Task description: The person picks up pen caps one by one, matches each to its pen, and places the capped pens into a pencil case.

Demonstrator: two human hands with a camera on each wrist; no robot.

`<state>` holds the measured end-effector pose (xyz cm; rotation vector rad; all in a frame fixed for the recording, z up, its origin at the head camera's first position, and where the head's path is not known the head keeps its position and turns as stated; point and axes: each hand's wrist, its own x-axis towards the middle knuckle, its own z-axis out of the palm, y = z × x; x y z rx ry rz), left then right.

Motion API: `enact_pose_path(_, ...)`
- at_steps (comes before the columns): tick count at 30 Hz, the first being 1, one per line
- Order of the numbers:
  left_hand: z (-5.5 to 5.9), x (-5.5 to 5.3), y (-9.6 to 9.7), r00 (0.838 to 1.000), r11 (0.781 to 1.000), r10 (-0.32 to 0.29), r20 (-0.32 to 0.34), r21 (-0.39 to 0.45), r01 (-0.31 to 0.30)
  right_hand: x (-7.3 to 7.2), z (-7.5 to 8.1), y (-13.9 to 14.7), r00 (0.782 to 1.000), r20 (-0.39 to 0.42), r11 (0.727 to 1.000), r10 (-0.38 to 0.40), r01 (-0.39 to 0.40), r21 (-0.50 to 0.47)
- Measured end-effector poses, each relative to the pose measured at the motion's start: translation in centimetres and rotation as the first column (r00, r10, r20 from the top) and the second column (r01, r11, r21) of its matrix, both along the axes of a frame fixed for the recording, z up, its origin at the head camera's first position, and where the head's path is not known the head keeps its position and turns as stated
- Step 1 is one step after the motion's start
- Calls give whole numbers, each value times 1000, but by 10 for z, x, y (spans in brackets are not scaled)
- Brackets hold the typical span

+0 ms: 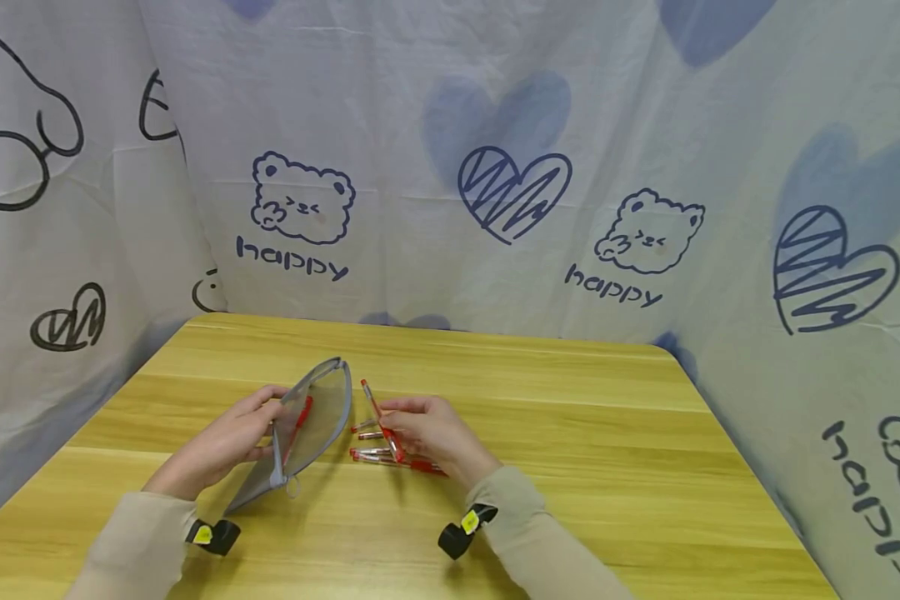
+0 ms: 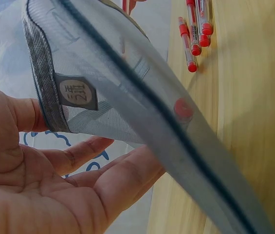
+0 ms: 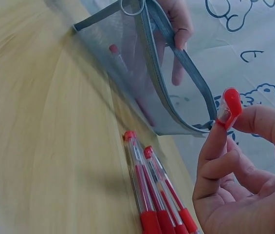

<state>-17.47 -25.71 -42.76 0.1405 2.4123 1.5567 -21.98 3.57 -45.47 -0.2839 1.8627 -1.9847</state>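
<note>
My left hand [image 1: 228, 437] holds up a grey mesh zip pouch [image 1: 326, 421] by its side, thumb and fingers about the rim. The pouch's mouth gapes toward the right, and a red pen [image 1: 297, 427] shows inside through the mesh. Just right of the mouth, my right hand [image 1: 441, 437] pinches another red pen [image 1: 393, 443] between thumb and fingers, tilted above the table. Its red cap [image 3: 231, 100] faces the camera in the right wrist view. Below that hand lie several clear pens with red grips [image 3: 150, 220], side by side.
The wood-grain table [image 1: 607, 467] spreads beneath both hands. Behind and beside it hangs a pale cloth [image 1: 405, 250] printed with hearts and bears. A small ring [image 1: 293, 487] dangles from the pouch's zip end.
</note>
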Motion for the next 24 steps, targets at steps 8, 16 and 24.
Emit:
enact_pose_path(8,0,-3,4,1000,1000,-8,2,-2,8,-1,2,-9,997,34,998,-68,69,-14)
enact_pose_path(16,1,-5,6,1000,1000,-12,-8,0,12,-5,2,-17,993,54,994,-107,109,-31)
enact_pose_path(24,-1,-2,5,1000,1000,-5,6,-7,5,-4,3,-30,992,56,992,-109,112,-51)
